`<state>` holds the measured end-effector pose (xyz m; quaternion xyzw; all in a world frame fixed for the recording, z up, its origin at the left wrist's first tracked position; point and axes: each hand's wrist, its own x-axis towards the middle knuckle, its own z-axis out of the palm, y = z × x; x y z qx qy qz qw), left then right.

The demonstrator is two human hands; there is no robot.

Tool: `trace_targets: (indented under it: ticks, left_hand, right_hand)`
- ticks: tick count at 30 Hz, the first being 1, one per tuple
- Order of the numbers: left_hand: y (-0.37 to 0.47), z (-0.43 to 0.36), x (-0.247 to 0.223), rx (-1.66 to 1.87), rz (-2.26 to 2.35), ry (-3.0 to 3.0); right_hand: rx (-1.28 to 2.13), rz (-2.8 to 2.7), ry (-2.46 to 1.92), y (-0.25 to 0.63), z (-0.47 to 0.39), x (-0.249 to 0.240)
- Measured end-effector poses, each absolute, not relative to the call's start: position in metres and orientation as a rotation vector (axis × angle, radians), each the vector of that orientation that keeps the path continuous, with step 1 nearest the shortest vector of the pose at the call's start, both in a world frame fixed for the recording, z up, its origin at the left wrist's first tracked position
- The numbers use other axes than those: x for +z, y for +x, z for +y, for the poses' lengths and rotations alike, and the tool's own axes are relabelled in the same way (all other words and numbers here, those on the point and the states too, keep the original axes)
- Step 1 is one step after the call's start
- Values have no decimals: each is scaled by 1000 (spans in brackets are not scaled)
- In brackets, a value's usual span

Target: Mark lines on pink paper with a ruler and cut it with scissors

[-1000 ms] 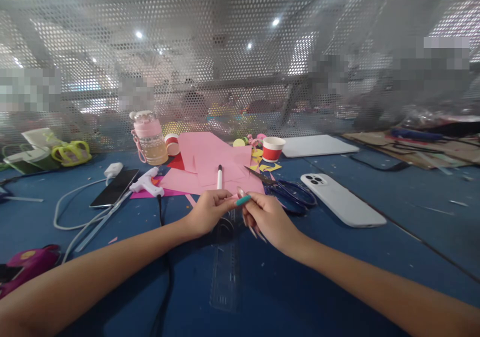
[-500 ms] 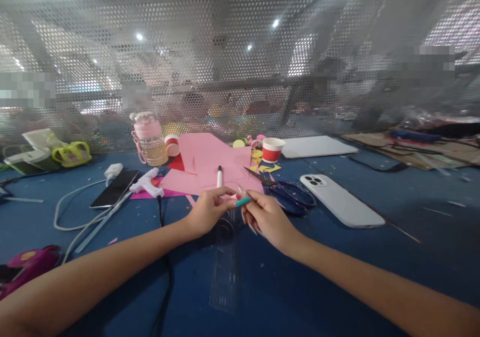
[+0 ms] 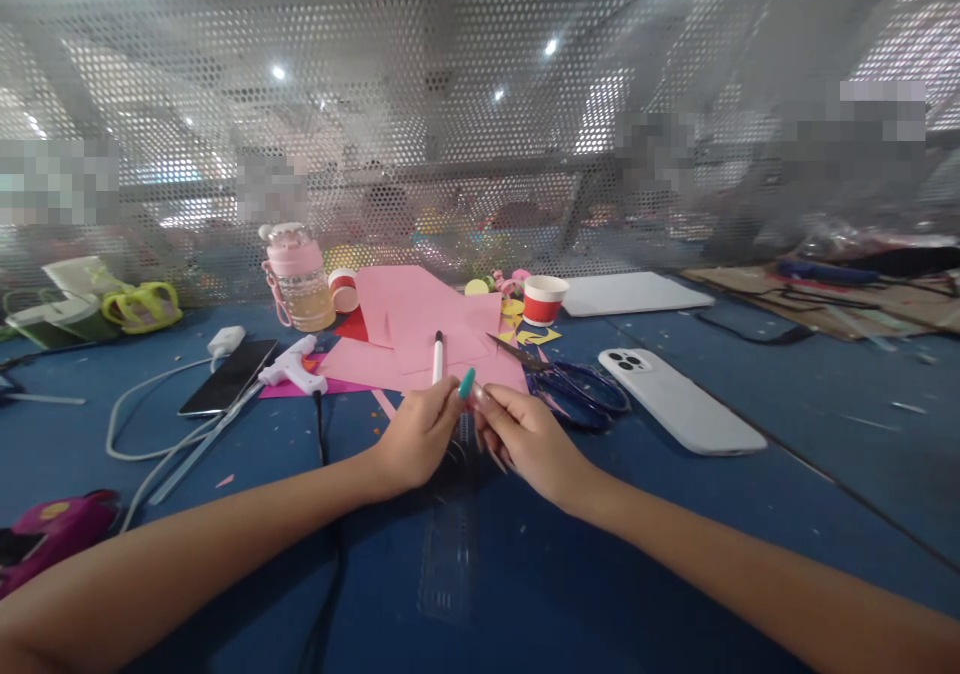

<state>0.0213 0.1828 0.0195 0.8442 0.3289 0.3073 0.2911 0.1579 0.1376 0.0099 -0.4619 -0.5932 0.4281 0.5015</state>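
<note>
Over the middle of the blue table, my left hand (image 3: 416,439) and my right hand (image 3: 536,444) meet at the fingertips, both closed in a pinch. Between them is a small pink paper piece (image 3: 470,406), mostly hidden by the fingers. A long teal nail on my left thumb points up. Beneath the hands lies a clear plastic ruler (image 3: 446,564). Just beyond them, a white marker with a black tip (image 3: 438,356) rests on pink paper sheets (image 3: 427,309). Dark blue-handled scissors (image 3: 581,389) lie right of my right hand, blades toward the paper.
On the left are a white glue gun (image 3: 296,366), a black phone (image 3: 229,379), a charger (image 3: 226,340) with its cable, and a pink-lidded bottle (image 3: 296,279). A red-and-white paper cup (image 3: 544,300) and a white phone (image 3: 682,401) stand right. A perforated metal panel (image 3: 465,114) closes the back.
My left thumb has turned from pointing right to pointing upward, and my left hand has dropped slightly. Both hands stay together at the fingertips. The table items have not moved.
</note>
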Motion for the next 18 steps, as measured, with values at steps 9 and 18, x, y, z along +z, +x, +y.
trace_targets:
  ticks: [9, 18]
  left_hand:
    - [19, 180, 17, 899, 907, 2426]
    - [18, 184, 17, 777, 961, 2375]
  right_hand:
    - [1115, -1274, -1176, 150, 133, 15]
    - [1219, -1166, -1172, 148, 131, 23]
